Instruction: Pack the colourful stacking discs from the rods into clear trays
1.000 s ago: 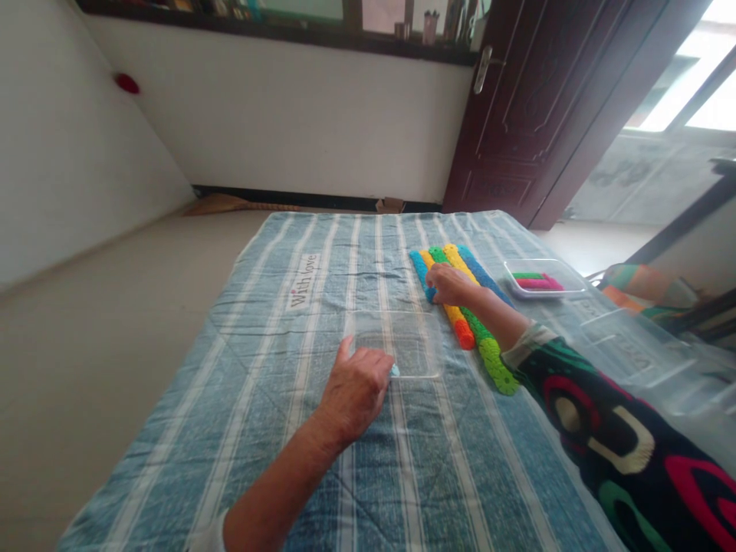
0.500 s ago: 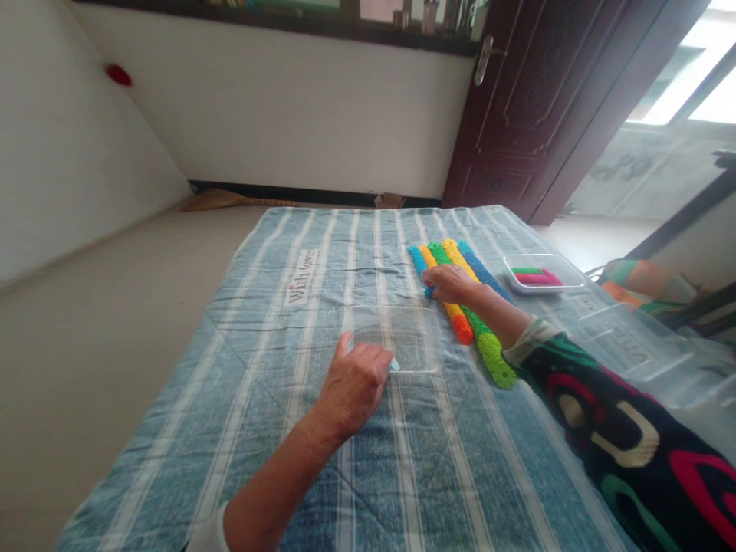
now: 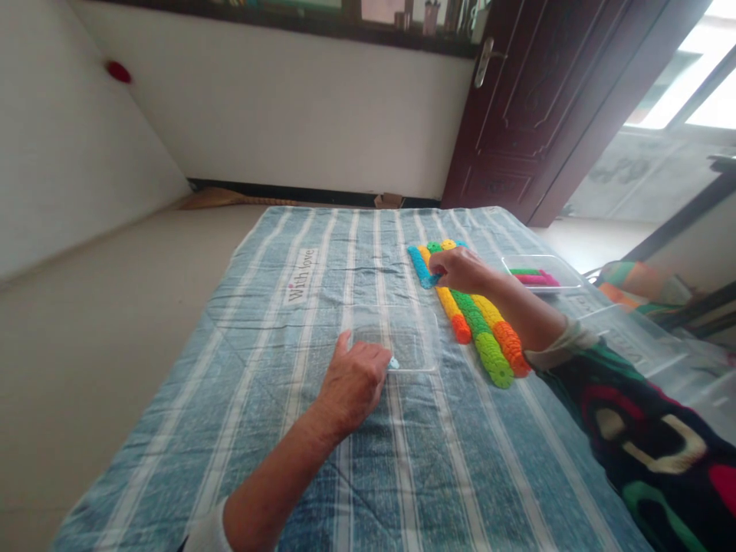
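My left hand [image 3: 353, 383] rests on the striped cloth with its fingers curled, pinching the near left corner of a clear shallow tray [image 3: 411, 337]; a small light blue piece shows at my fingertips. My right hand [image 3: 457, 268] lies further back on a row of long studded sticks, fingers closed around the near end of the light blue stick [image 3: 419, 266]. Beside it lie a yellow and orange stick [image 3: 451, 307], a green stick [image 3: 483, 333] and another yellow and orange stick [image 3: 500, 326].
A striped blue cloth [image 3: 322, 460] covers the table. A second clear tray [image 3: 540, 272] with green and pink sticks sits at the right. Clear plastic boxes [image 3: 644, 345] stand at the right edge. Behind are a white wall and a dark wooden door [image 3: 540, 100].
My right hand has lifted slightly and moved back along the sticks, uncovering the orange end of the right-hand stick. My left hand has stayed at the tray's corner.
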A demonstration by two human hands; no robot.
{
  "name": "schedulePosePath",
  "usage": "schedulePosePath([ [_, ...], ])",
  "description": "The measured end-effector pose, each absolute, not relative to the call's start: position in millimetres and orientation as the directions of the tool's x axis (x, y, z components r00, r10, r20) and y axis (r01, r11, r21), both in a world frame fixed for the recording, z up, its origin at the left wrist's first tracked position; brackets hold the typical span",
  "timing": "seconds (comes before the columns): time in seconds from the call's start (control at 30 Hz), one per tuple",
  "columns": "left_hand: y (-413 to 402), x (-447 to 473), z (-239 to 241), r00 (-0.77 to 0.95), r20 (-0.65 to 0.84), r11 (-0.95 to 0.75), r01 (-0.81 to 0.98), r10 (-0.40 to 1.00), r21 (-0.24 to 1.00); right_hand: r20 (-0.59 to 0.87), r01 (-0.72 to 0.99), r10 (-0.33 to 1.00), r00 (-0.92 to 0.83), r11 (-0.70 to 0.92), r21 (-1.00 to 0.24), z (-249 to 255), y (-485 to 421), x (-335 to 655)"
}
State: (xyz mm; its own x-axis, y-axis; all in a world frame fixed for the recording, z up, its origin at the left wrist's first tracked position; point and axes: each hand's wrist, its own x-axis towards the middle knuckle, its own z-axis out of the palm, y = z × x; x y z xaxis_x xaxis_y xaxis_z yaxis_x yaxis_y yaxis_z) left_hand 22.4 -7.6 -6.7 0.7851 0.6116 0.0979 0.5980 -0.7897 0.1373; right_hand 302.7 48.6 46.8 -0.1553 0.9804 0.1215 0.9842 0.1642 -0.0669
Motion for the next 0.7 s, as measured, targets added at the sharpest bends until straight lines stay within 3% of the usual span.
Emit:
schedulePosePath([
  [0.17,-8,23,-6,0.784,0.08,-0.785,0.601,0.616,0.149,-0.001,0.991,0.992,-0.127,0.127,-0.051,24,69,310],
  [0.7,-10,24,-1,0.773,0.011,-0.765,0.626,0.635,0.15,-0.15,0.995,0.986,-0.078,0.086,0.046,-2,105,307],
])
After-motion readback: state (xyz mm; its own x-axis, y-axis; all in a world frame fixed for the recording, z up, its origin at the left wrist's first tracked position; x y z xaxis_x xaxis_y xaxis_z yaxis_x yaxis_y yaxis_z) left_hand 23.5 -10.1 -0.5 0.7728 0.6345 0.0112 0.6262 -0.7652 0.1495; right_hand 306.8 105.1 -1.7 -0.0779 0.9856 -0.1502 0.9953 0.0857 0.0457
